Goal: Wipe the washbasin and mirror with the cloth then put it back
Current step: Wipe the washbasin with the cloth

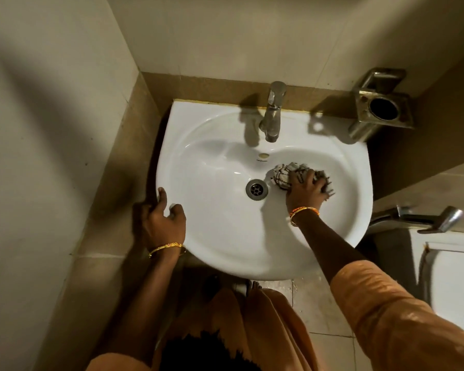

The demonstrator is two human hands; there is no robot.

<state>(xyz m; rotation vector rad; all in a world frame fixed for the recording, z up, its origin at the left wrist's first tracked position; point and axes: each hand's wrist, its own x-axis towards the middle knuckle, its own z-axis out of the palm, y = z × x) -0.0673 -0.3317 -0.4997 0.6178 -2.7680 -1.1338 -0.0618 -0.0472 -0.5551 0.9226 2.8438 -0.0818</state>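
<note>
A white washbasin point(214, 236) fills the middle of the view, with its drain point(257, 189) at the centre of the bowl. A crumpled checked cloth point(285, 172) lies inside the bowl just right of the drain. My right hand point(304, 191) presses down on the cloth and grips it. My left hand point(164, 223) holds the basin's left front rim, fingers curled over the edge. The mirror is out of view.
A steel tap point(272, 113) stands at the back of the basin. A metal tumbler holder point(381, 103) is fixed to the wall at the back right. A steel spray handle point(429, 218) and a white toilet cistern point(456, 277) sit to the right. Tiled walls close in on the left.
</note>
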